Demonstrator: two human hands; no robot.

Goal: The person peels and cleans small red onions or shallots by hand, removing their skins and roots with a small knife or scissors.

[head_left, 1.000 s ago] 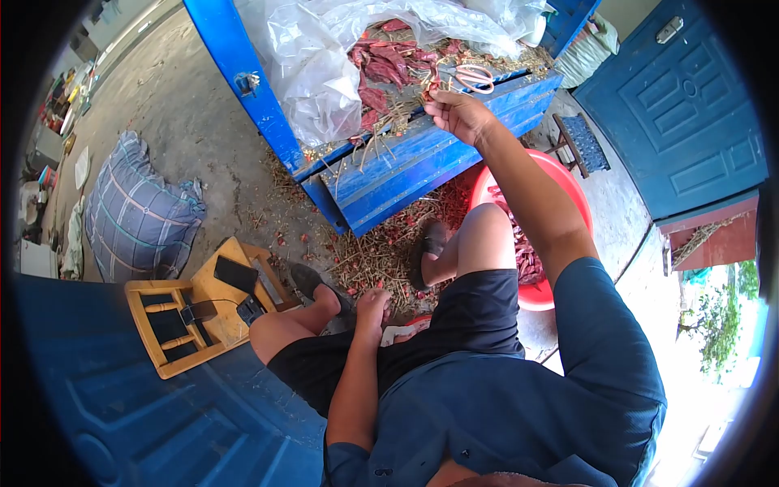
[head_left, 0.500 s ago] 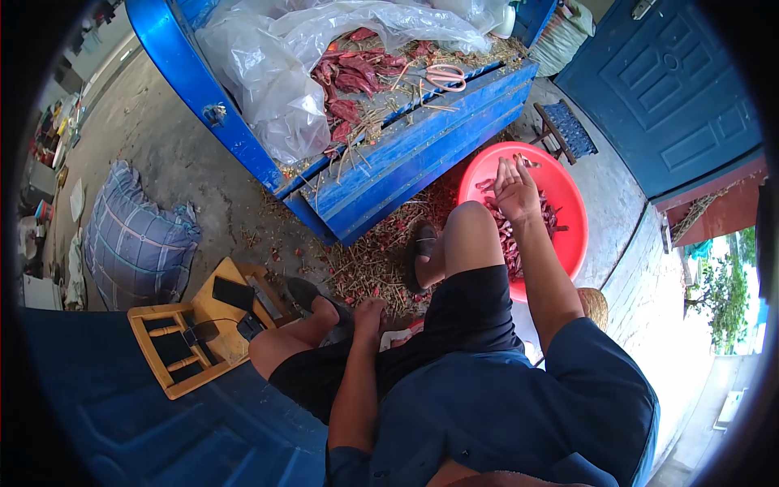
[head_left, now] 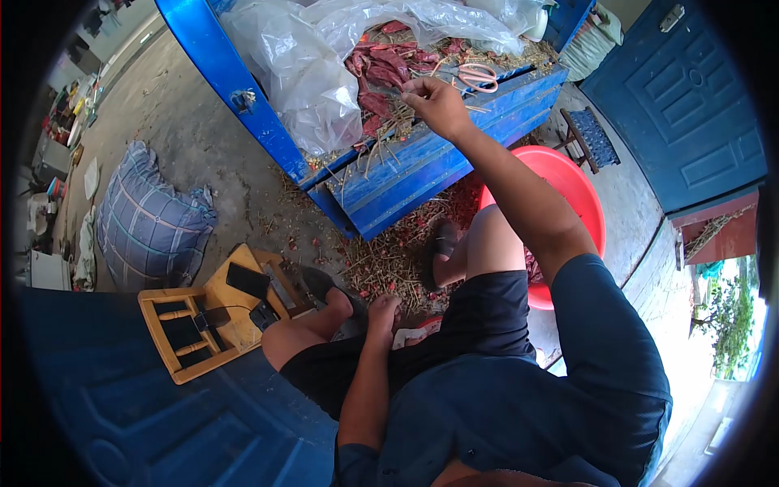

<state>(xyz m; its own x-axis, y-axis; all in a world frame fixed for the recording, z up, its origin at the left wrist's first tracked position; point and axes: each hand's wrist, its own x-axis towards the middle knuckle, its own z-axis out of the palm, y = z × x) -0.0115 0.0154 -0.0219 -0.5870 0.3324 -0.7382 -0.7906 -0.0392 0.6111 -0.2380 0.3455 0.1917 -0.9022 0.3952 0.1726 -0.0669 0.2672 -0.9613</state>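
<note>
The right hand (head_left: 436, 104) reaches out over the blue cart (head_left: 422, 166), fingertips pinching a dried chilli (head_left: 389, 91) at the pile's (head_left: 375, 63) near edge, just left of them, while the left hand (head_left: 381, 312) rests well apart by the knees, its grip unclear.

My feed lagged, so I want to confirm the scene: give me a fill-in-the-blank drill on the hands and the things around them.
1. The right hand reaches to the dried red ____ heaped on the blue cart.
2. The scissors lie on the cart, to the picture's ____ of that hand.
3. The basin by the right leg is ____.
4. The left hand hangs low between the ____.
Missing words: chillies; right; red; knees.
</note>
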